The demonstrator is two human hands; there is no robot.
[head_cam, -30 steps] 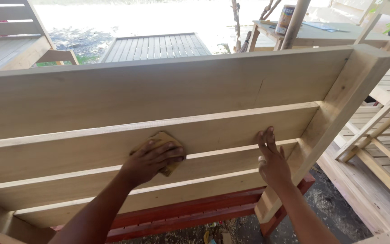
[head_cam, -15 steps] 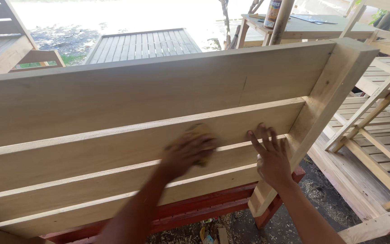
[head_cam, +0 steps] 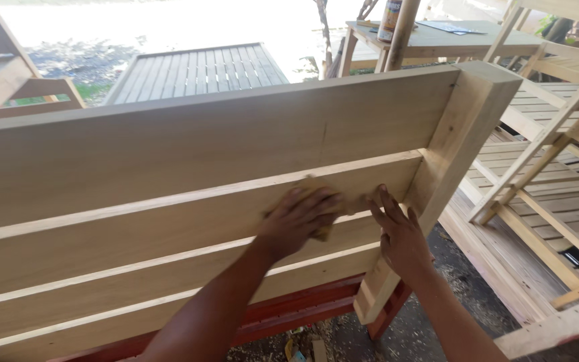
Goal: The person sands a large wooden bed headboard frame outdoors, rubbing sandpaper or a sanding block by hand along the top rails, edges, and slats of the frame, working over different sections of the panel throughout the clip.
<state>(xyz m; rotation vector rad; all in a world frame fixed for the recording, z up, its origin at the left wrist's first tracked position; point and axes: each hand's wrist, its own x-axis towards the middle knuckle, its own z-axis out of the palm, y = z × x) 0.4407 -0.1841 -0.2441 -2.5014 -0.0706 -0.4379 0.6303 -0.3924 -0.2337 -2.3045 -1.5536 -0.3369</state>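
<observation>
There is one view only, from a camera on the person's head, so no second view shares any part of the scene. It looks forward and steeply down, close in on the wooden frame [head_cam: 202, 167] that fills most of the picture from 9 o'clock across to 2 o'clock. Both forearms enter from 6 o'clock, the left hand [head_cam: 299, 218] near centre and the right hand [head_cam: 402, 234] just toward 4 o'clock. Farther off, a slatted panel [head_cam: 196, 70] lies at 12 o'clock, a table [head_cam: 437, 40] at 1 o'clock, and stacked frames [head_cam: 551, 154] at 3 o'clock.
</observation>
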